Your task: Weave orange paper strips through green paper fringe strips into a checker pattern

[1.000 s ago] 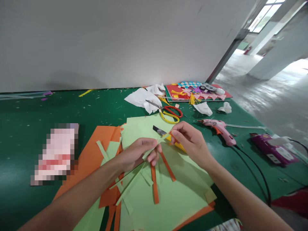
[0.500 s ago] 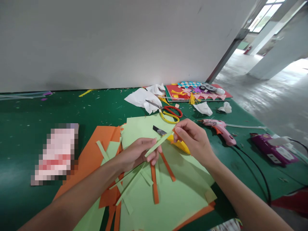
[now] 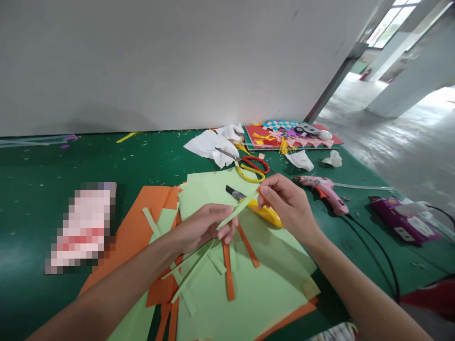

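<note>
My left hand (image 3: 213, 223) pinches a light green paper strip (image 3: 237, 211) near its lower end, thumb on top. At the strip's upper end, my right hand (image 3: 284, 199) pinches it, with a bit of orange paper showing at the fingertips. Beneath both hands lie light green paper sheets (image 3: 270, 279). Loose strips are scattered there, among them an orange paper strip (image 3: 229, 274) and a green strip (image 3: 192, 274) below my left hand. A yellow utility knife (image 3: 265, 214) with its blade out rests on the sheets, partly behind my right hand.
Scissors (image 3: 254, 166) with red and yellow handles lie behind the sheets, by crumpled white paper (image 3: 209, 147). To the right are a pink glue gun (image 3: 329, 189) with its cord and a purple power strip (image 3: 403, 218). Orange paper (image 3: 128, 241) and a blurred-out pink object (image 3: 83, 227) lie left.
The green strip has shifted slightly up and right between my fingers, its lower end now nearer my left fingertips. My right hand has moved very slightly. Everything else stays put.
</note>
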Demonstrator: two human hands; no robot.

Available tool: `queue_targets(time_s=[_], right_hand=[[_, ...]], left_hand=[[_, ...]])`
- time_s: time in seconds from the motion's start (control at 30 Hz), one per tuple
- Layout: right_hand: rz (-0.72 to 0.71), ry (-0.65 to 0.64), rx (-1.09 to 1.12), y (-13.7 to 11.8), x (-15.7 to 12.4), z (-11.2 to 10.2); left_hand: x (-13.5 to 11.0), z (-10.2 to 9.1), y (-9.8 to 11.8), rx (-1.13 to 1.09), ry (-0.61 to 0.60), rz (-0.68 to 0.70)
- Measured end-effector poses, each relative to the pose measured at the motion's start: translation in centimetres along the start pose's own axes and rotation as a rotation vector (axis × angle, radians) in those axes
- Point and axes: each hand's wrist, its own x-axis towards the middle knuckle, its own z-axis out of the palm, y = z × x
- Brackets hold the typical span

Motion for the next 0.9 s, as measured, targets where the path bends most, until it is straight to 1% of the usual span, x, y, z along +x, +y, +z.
queue_targets(time_s=[0.1,0.2,0.47,0.6,0.77,0.9], right_hand=[[0.001,-0.015,-0.005,-0.2,0.0,0.0],[-0.002,-0.067,-0.025,-0.5,0.0,0.3],[0.05,-0.147,-0.073,-0.6,-0.5,1.3],[0.052,-0.162,-0.067,-0.3,-0.7,1.4],[0.055,-0.166,-0.078,-0.3,-0.7,1.5],[0.046,-0.19,-0.103,-0.3,-0.8,1.6]], left_hand=[[0.0,0.1,0.1,0.0,-0.02,0.0],[0.0,0.2,0.2,0.017,-0.027,0.005],[0.0,0.2,0.0,0.044,-0.008,0.023],[0.0,0.1,0.0,0.055,0.009,-0.002],[0.1,0.1,-0.1,0.059,-0.017,0.035],[0.0,0.0,-0.1,0.056,-0.003,-0.01]])
